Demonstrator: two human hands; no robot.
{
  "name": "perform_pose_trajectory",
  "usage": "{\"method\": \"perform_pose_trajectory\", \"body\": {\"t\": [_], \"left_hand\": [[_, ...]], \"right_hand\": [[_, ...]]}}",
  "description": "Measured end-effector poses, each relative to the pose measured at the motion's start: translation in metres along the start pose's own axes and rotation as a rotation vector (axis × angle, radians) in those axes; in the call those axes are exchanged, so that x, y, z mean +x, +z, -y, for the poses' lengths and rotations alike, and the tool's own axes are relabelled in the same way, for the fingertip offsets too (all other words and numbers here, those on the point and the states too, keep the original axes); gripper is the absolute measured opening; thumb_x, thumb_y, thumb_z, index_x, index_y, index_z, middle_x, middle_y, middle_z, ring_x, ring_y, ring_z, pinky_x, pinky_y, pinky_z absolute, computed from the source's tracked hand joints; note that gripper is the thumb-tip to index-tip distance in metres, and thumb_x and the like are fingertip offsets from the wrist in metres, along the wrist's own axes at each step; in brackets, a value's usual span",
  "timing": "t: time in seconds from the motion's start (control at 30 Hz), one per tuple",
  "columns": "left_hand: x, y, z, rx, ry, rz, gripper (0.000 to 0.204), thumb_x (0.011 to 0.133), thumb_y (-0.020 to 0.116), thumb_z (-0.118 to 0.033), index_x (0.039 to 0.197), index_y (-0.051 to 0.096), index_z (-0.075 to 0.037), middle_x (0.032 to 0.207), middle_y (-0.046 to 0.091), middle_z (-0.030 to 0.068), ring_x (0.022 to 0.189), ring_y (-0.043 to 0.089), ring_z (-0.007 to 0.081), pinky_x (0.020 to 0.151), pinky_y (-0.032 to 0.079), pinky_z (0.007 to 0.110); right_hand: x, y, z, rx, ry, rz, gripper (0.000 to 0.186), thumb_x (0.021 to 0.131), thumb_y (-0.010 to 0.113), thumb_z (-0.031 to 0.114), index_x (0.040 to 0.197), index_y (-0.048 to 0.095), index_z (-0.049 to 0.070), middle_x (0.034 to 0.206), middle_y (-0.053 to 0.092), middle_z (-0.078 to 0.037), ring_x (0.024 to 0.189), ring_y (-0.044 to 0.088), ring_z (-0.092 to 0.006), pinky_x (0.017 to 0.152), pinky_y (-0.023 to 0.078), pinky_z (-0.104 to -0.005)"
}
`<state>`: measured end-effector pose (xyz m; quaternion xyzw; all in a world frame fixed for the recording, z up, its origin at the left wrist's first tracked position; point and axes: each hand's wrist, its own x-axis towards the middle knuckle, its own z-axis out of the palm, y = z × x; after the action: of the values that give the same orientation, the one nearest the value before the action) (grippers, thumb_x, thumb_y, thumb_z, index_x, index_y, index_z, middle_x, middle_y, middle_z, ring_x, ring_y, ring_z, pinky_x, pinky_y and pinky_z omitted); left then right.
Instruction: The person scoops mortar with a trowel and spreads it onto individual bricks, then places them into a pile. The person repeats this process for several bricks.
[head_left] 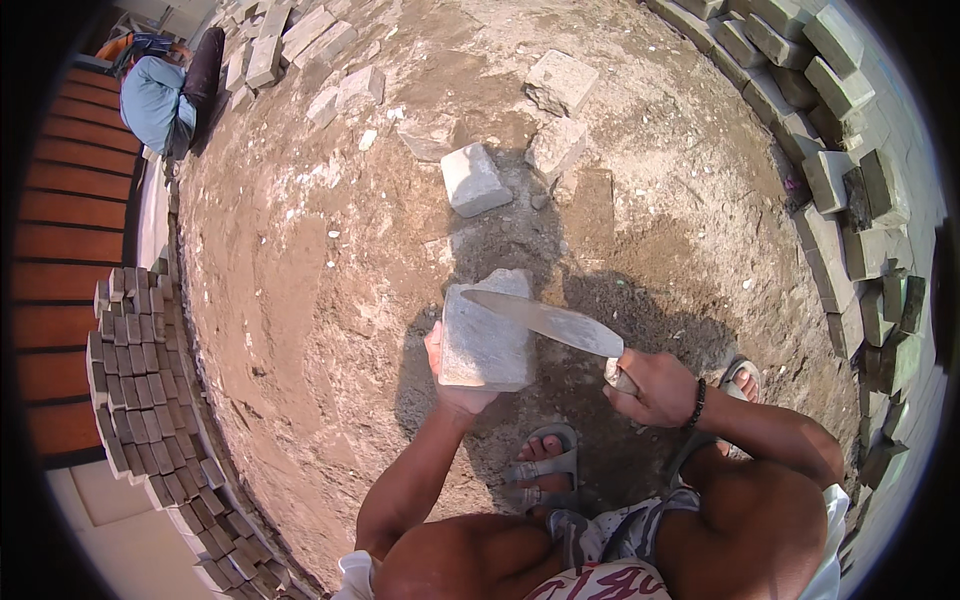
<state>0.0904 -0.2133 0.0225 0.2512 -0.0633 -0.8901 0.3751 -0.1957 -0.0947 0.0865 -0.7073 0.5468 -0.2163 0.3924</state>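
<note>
My left hand [462,399] is closed around a grey concrete paving block [485,347], gripping it from the left side and below. The block is held up in front of me, its broad face turned upward. In my right hand [655,388] is a trowel [568,327], held by its handle. Its long pointed metal blade reaches leftward across the upper part of the block. Whether the blade touches the block I cannot tell. Farther ahead, another pale block [475,181] lies on the dirt ground.
Broken slabs [562,82] lie beyond that block. Stacked pavers [140,385] line the left, by an orange slatted gate [75,240]. More piled pavers [828,182] curve along the right. A person in a light blue top [155,105] is bent down at the far left.
</note>
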Motion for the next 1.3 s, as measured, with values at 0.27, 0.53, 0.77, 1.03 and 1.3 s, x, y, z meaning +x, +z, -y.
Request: {"method": "perform_pose_trajectory", "body": {"t": [0.27,0.53,0.77,1.03,1.3], "left_hand": [[-0.01,0.018,-0.001,-0.075,-0.107,-0.084,0.071,0.095,0.03,-0.064,0.145,0.043,-0.015,0.146,0.045,0.0137,0.131,0.046,0.036,0.107,0.037,0.059],[-0.006,0.005,0.008,0.296,-0.048,0.009,0.072,0.085,0.064,-0.047,0.142,0.044,-0.008,0.14,0.051,0.013,0.125,0.053,0.036,0.098,0.049,0.05],[0.007,0.048,0.015,0.197,-0.128,-0.095,0.08,0.077,0.073,-0.041,0.142,0.042,-0.007,0.136,0.053,0.0153,0.119,0.056,0.0343,0.099,0.048,0.05],[0.072,0.163,0.042,1.199,-0.142,0.184,0.102,0.061,0.08,-0.023,0.146,0.033,0.005,0.131,0.051,0.0175,0.122,0.051,0.0284,0.105,0.041,0.041],[0.197,0.369,0.165,1.963,0.32,0.788,0.092,0.059,0.083,-0.03,0.136,0.046,0.002,0.125,0.056,0.0194,0.116,0.055,0.0272,0.102,0.042,0.038]], "right_hand": [[0.022,0.009,-0.033,-0.186,0.247,0.173,0.031,0.085,0.062,0.023,0.097,0.048,-0.001,0.079,0.064,-0.024,0.076,0.065,-0.0435,0.066,0.052,-0.0512],[-0.009,0.003,-0.027,0.134,0.121,-0.092,0.035,0.089,0.058,0.025,0.109,0.048,-0.002,0.078,0.064,-0.025,0.077,0.062,-0.0464,0.07,0.049,-0.053],[-0.033,-0.012,-0.035,0.219,0.461,-0.194,0.033,0.088,0.059,0.025,0.106,0.048,0.0,0.076,0.063,-0.024,0.075,0.062,-0.0462,0.069,0.048,-0.0534],[-0.147,-0.03,-0.047,-0.013,0.656,-0.361,0.036,0.086,0.062,0.028,0.107,0.051,0.001,0.074,0.06,-0.026,0.077,0.059,-0.0489,0.076,0.046,-0.0545],[-0.219,-0.045,-0.043,0.328,0.914,-0.445,0.046,0.086,0.062,0.029,0.115,0.048,-0.004,0.071,0.062,-0.023,0.074,0.064,-0.0444,0.071,0.051,-0.0508]]}}
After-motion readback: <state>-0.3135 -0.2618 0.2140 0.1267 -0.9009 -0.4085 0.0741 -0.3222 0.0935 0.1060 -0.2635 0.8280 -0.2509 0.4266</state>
